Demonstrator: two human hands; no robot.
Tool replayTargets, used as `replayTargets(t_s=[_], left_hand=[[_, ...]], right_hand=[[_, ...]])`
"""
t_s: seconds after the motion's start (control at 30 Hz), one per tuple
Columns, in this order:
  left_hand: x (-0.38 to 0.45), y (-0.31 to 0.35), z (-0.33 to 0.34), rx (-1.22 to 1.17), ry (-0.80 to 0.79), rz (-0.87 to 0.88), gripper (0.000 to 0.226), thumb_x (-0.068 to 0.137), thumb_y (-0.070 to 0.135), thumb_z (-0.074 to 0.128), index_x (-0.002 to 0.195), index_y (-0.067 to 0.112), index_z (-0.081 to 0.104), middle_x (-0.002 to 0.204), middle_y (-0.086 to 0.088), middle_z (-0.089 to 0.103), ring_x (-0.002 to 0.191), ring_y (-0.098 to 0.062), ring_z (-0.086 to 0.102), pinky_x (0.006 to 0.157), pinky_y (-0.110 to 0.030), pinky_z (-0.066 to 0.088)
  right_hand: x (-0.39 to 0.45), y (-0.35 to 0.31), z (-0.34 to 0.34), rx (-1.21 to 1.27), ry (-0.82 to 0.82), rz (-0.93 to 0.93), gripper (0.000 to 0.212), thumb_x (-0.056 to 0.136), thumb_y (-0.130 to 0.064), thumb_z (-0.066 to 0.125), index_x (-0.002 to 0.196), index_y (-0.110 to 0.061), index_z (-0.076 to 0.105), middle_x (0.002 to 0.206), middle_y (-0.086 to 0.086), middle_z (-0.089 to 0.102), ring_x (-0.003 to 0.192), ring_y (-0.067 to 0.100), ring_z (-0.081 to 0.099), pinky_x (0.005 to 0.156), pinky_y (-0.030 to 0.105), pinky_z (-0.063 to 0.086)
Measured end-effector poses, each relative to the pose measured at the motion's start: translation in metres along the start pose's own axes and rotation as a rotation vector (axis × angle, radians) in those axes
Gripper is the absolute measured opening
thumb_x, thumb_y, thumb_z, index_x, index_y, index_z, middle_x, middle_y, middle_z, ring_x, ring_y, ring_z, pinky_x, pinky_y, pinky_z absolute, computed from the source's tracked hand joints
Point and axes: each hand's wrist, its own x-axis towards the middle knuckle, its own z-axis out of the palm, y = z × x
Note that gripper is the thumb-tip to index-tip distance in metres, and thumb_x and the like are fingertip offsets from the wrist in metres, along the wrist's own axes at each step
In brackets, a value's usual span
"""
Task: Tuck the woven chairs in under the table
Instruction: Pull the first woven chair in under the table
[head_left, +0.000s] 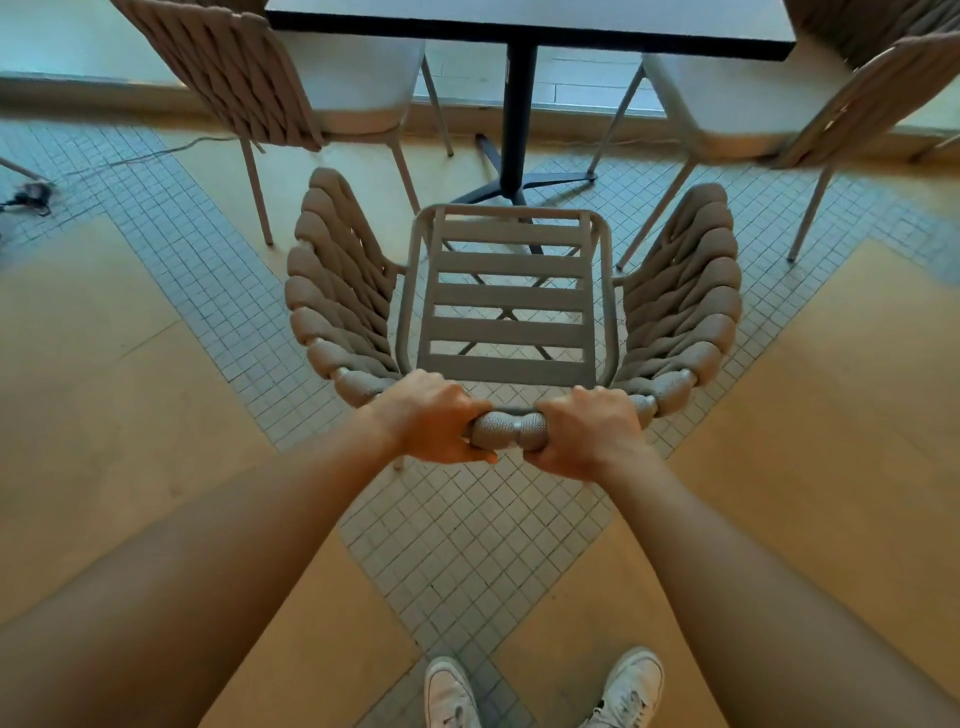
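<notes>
Both hands hold the top rail of the near woven chair (511, 291): the left hand (436, 418) and the right hand (584, 434) are each wrapped tight around the padded woven rail, set close together at its middle. A centred two-handed hold like this looks chosen so the chair can be pushed straight ahead without swinging to one side. The chair faces away from the person, its slatted seat bare, with no cushion, and it stands on the tiled floor (467, 545) well short of the counter (530, 23); its front edge points at the black pedestal leg (519, 114), so it is lined up but not yet tucked in

At the far left a second woven chair (270, 78) and at the far right a third (831, 104) sit with their cushioned seats partly under the counter edge, which suggests they are already in place or nearly so

Hard to tell: the fingertips curl under the rail and are hidden; most of the counter top is cut off by the frame; the near chair's legs are mostly hidden beneath its seat; the far chairs are blurred, and a dark cable lump (28, 197) at the left edge is unclear
</notes>
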Motion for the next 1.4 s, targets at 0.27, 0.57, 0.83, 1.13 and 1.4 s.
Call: replayTargets(t_s=[0.27,0.57,0.83,1.13,1.4], left_hand=[[0.034,-0.036,-0.008,0.039,0.065,0.001,0.062,0.082,0.082,0.041,0.117,0.035,0.061,0.088,0.012,0.071,0.072,-0.014,0.068,0.062,-0.031,0.056],[0.072,-0.053,-0.021,0.045,0.075,-0.129,0.055,0.081,0.081,0.047,0.104,0.036,0.068,0.076,0.011,0.068,0.066,-0.013,0.066,0.063,-0.031,0.056],[0.109,-0.074,-0.033,0.095,0.036,-0.187,0.051,0.08,0.08,0.05,0.098,0.036,0.069,0.069,0.012,0.064,0.061,-0.011,0.062,0.057,-0.027,0.052],[0.16,-0.101,-0.051,0.044,-0.019,-0.228,0.082,0.06,0.091,0.022,0.099,0.036,0.069,0.072,0.012,0.065,0.064,-0.01,0.063,0.061,-0.03,0.056],[0.187,-0.117,-0.052,0.046,0.006,-0.264,0.081,0.059,0.094,0.018,0.091,0.039,0.068,0.064,0.015,0.059,0.057,-0.007,0.06,0.055,-0.028,0.054]], right_hand=[[0.042,0.019,-0.01,-0.03,0.032,-0.006,0.04,0.07,-0.07,0.049,0.084,-0.036,0.063,0.059,-0.011,0.035,0.062,0.021,0.051,0.061,0.032,0.034],[0.084,0.052,-0.021,-0.031,0.052,-0.048,0.037,0.067,-0.075,0.044,0.071,-0.038,0.049,0.054,-0.013,0.039,0.056,0.02,0.048,0.06,0.032,0.035],[0.122,0.08,-0.029,-0.042,0.068,-0.07,0.046,0.07,-0.081,0.045,0.076,-0.036,0.056,0.058,-0.014,0.042,0.059,0.018,0.051,0.062,0.032,0.041],[0.172,0.117,-0.039,-0.025,0.086,-0.099,0.052,0.064,-0.088,0.04,0.075,-0.039,0.056,0.06,-0.015,0.048,0.06,0.015,0.053,0.059,0.032,0.037],[0.197,0.136,-0.044,0.001,0.111,-0.132,0.05,0.071,-0.087,0.05,0.068,-0.037,0.048,0.058,-0.014,0.048,0.058,0.015,0.053,0.058,0.031,0.035]])
